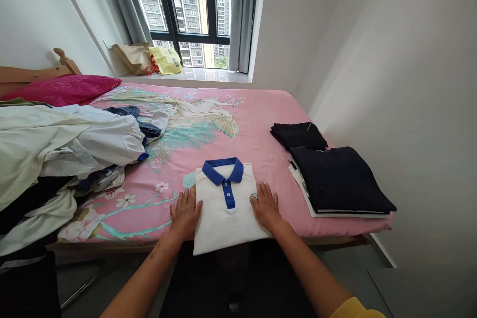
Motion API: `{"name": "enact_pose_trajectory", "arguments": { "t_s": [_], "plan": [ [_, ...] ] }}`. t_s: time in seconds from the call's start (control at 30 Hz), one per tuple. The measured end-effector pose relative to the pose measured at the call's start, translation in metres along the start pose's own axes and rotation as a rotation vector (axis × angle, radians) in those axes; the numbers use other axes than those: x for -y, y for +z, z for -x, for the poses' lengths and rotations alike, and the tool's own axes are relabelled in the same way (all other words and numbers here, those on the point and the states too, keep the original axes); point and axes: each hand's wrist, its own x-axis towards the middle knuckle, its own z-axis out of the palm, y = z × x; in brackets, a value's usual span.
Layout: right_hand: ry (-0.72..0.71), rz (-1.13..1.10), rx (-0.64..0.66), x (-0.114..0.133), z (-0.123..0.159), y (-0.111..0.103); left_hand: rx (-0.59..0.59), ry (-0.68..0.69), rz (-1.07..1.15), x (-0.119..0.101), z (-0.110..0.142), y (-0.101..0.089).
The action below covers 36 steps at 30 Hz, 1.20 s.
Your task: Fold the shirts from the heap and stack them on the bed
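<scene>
A white polo shirt point(219, 223) with a blue collar and blue button placket lies folded into a rectangle, collar away from me. Its lower edge reaches over the front edge of the bed. My left hand point(186, 211) rests flat along the shirt's left side, fingers stretched out. On the right side lies my right hand point(266, 206), also open, its thumb by a small dark badge on the shirt's chest. Neither hand grips the cloth.
Folded dark clothes point(339, 179) are stacked on the bed's right, with a folded black garment point(298, 135) behind them. A loose clothes heap point(85, 134) fills the left side near a magenta pillow point(63, 89). Paper bags point(132, 57) stand on the windowsill.
</scene>
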Motion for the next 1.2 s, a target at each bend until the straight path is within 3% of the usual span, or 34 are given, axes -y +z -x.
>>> {"name": "enact_pose_trajectory", "arguments": {
  "t_s": [0.1, 0.17, 0.23, 0.33, 0.47, 0.57, 0.67, 0.77, 0.9, 1.0, 1.2],
  "plan": [
    [-0.165, 0.033, -0.004, 0.009, 0.016, 0.005, -0.069, 0.207, 0.007, -0.02, 0.021, 0.004],
    [-0.199, 0.061, 0.017, 0.006, 0.028, 0.011, -0.074, 0.314, 0.013, -0.023, 0.036, 0.012],
    [-0.139, 0.079, -0.003, -0.008, 0.039, 0.013, -0.09, 0.275, 0.037, -0.013, 0.051, 0.022],
    [-0.048, 0.045, -0.118, -0.043, 0.062, 0.011, -0.19, 0.144, 0.155, 0.02, 0.073, 0.03],
    [-0.053, -0.223, -0.36, -0.07, 0.107, 0.014, -0.242, -0.014, 0.557, 0.049, 0.106, 0.033],
    [0.088, -0.609, -0.389, -0.06, 0.138, 0.028, -0.098, -0.322, 0.97, 0.041, 0.124, 0.035],
    [0.343, -1.015, -0.204, -0.035, 0.152, 0.041, 0.111, -0.489, 1.277, 0.022, 0.127, 0.036],
    [0.478, -1.283, -0.039, -0.013, 0.148, 0.042, 0.203, -0.481, 1.491, 0.008, 0.123, 0.034],
    [0.556, -1.542, 0.06, 0.0, 0.137, 0.03, 0.208, -0.529, 1.602, 0.004, 0.119, 0.033],
    [0.607, -1.62, 0.034, 0.004, 0.132, 0.026, 0.248, -0.544, 1.644, 0.008, 0.121, 0.032],
    [0.657, -1.695, -0.077, 0.01, 0.123, 0.029, 0.44, -0.533, 1.788, 0.01, 0.115, 0.02]
  ]
}}
